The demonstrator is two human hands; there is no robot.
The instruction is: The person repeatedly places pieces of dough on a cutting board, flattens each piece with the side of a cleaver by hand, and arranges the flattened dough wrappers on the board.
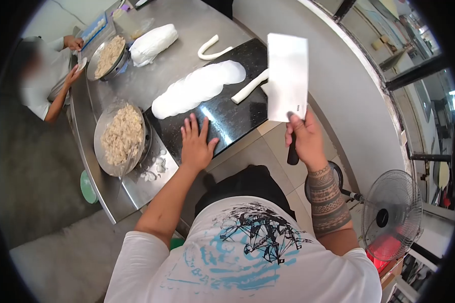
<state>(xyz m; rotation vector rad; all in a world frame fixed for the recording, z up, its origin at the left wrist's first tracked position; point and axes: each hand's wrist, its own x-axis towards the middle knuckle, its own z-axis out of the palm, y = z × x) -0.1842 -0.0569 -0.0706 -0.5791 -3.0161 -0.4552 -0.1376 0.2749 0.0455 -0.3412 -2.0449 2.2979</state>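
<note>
My right hand is wrapped round the black handle of a broad cleaver, its blade raised at the right end of the black slab. Fingers spread, my left hand lies on the slab's near left part. Just beyond it stretches a row of overlapping flat white rounds. A white dough strip lies on the slab, its right end hidden behind the blade. A curved dough strip rests on the metal table past the rounds.
A bowl of pale filling stands left of the slab, with dough scraps beside it. Farther off are a second bowl and a wrapped white bundle. A co-worker works at the left edge. A fan stands at right.
</note>
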